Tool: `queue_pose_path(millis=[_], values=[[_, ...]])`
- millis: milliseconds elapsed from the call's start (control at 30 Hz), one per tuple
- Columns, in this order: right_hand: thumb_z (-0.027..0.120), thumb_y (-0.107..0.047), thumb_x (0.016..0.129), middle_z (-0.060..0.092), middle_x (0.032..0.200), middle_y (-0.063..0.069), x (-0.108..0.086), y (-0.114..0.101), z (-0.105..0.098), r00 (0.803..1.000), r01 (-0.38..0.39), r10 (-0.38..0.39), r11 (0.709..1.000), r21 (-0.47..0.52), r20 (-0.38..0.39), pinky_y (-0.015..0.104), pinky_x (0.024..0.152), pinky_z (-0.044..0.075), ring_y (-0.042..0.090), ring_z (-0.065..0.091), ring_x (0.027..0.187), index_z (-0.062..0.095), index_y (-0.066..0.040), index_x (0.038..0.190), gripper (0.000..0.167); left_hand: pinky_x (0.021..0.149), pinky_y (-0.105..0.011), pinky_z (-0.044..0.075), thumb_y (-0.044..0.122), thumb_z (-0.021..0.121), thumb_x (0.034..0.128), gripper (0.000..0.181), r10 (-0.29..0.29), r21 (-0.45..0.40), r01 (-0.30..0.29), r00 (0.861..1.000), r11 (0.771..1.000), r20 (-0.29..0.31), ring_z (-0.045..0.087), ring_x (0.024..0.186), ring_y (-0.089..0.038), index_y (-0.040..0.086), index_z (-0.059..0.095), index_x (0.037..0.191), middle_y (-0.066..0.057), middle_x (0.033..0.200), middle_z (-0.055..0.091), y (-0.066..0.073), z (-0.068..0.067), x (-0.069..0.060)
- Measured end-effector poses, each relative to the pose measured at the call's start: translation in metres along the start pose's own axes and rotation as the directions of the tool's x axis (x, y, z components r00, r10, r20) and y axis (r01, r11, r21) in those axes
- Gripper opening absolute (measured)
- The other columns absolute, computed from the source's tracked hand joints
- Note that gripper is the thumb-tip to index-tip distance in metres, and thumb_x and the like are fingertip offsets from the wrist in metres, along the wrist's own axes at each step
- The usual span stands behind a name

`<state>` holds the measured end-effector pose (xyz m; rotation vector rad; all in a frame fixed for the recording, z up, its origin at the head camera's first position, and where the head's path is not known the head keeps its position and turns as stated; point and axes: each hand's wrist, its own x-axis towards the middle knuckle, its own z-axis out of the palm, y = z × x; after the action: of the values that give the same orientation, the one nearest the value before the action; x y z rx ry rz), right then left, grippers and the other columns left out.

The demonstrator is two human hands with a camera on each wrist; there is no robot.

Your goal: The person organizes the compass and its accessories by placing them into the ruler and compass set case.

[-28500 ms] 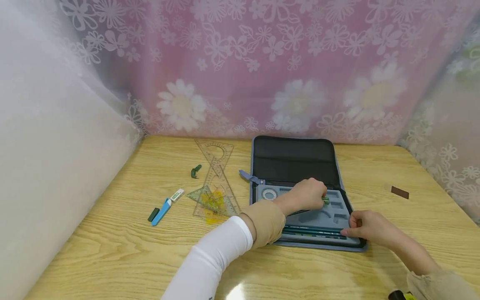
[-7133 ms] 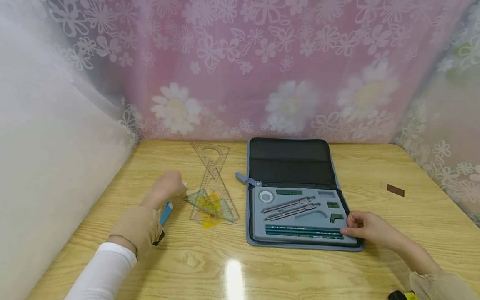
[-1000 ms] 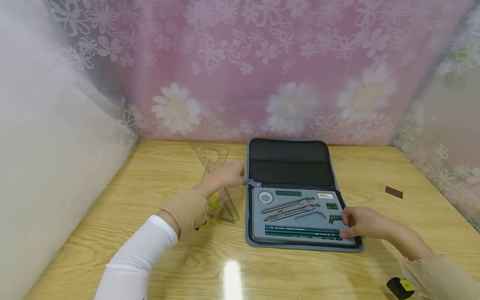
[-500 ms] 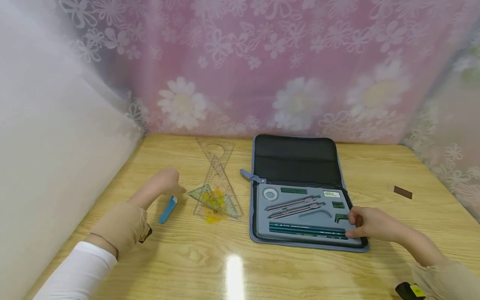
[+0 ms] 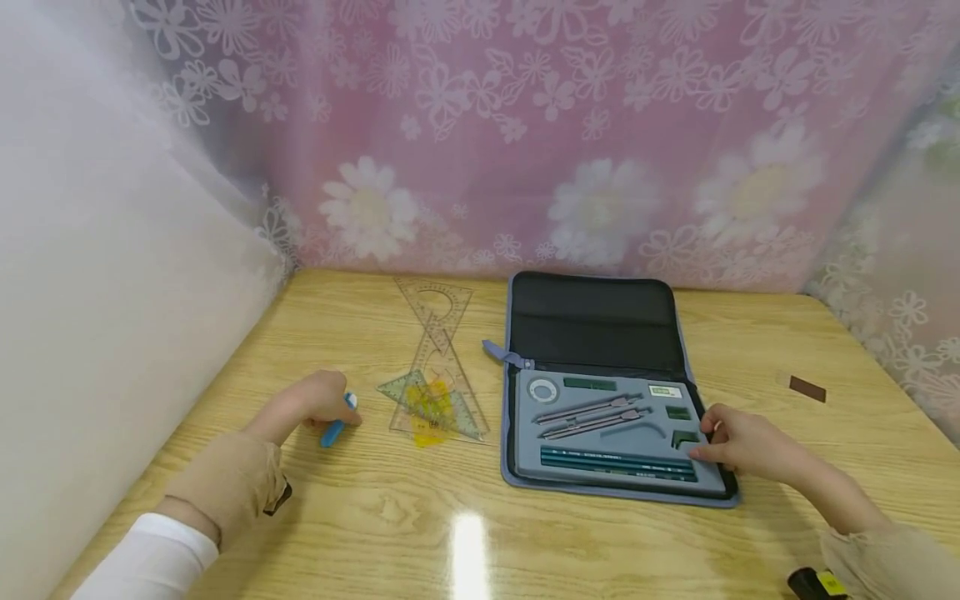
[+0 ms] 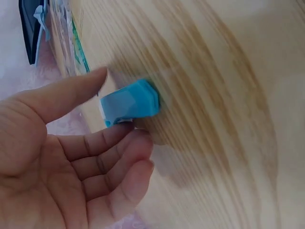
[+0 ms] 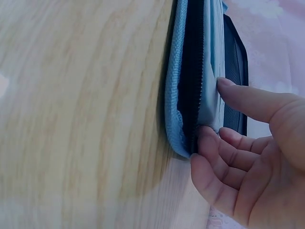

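In the head view my left hand is at a small blue tapered plastic object with a whitish end. The left wrist view shows the thumb and fingers spread around this blue object, the thumb apart from it and the fingertips close beneath. My right hand grips the corner of an unzipped case, its thumb on the grey insert and the other fingers curled at the zip edge. In the insert lie two compasses, dark green pencils, a white eraser and small green pieces.
Transparent set squares and a green ruler overlap between the blue object and the case lid. Yellow pieces lie among them. A brown strip is at the right. Curtains stand behind and at both sides.
Over the last second my left hand has moved from beside the case leftward to the blue object. The eraser and green pieces, earlier on the table, are now in the insert. My right hand stays.
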<state>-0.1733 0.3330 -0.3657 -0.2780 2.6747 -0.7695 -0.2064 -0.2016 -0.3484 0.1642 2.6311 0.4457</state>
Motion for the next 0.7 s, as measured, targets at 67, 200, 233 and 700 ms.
queue_pose_path(millis=[67, 200, 233, 700], values=[[0.069, -0.026, 0.084, 0.054, 0.078, 0.006, -0.001, 0.0, 0.001, 1.0, 0.0, 0.0, 1.0, 0.003, -0.008, 0.031, 0.051, 0.043, 0.019, 0.05, 0.06, 0.047, 0.004, 0.099, 0.041, 0.04, -0.017, 0.028, 0.015, 0.065, 0.0859, 0.029, 0.012, -0.004, -0.012, 1.0, 1.0, 0.005, 0.033, 0.04, -0.008, 0.006, 0.049, 0.064, 0.002, 0.045, 0.038, 0.003, 0.001, 0.0], [0.07, -0.027, 0.083, 0.053, 0.075, 0.004, -0.002, -0.001, 0.002, 0.999, 0.021, -0.022, 1.0, -0.016, -0.028, 0.03, 0.05, 0.042, 0.018, 0.05, 0.058, 0.047, 0.002, 0.097, 0.039, 0.04, -0.016, 0.028, 0.009, 0.062, 0.0859, 0.026, 0.043, 0.006, -0.043, 0.999, 0.999, -0.005, 0.035, 0.039, -0.008, 0.005, 0.05, 0.063, 0.0, 0.045, 0.043, 0.003, 0.004, 0.003], [0.07, -0.027, 0.083, 0.053, 0.074, 0.003, -0.002, 0.0, 0.003, 0.999, 0.025, -0.026, 0.999, -0.02, -0.034, 0.03, 0.05, 0.042, 0.017, 0.049, 0.058, 0.048, 0.002, 0.096, 0.039, 0.04, -0.015, 0.028, 0.008, 0.061, 0.0858, 0.027, 0.05, 0.009, -0.05, 0.999, 0.999, -0.006, 0.035, 0.039, -0.008, 0.005, 0.049, 0.061, 0.0, 0.045, 0.043, 0.004, 0.004, 0.004], [0.069, -0.029, 0.083, 0.053, 0.075, 0.002, -0.005, -0.001, 0.004, 0.997, 0.054, -0.056, 0.997, -0.049, -0.043, 0.029, 0.051, 0.041, 0.016, 0.049, 0.06, 0.048, 0.0, 0.096, 0.038, 0.046, -0.023, 0.022, 0.013, 0.063, 0.0824, 0.031, 0.172, 0.088, -0.16, 0.972, 0.983, -0.163, 0.022, 0.045, -0.009, 0.013, 0.042, 0.06, 0.004, 0.05, 0.029, 0.036, 0.003, 0.013]])
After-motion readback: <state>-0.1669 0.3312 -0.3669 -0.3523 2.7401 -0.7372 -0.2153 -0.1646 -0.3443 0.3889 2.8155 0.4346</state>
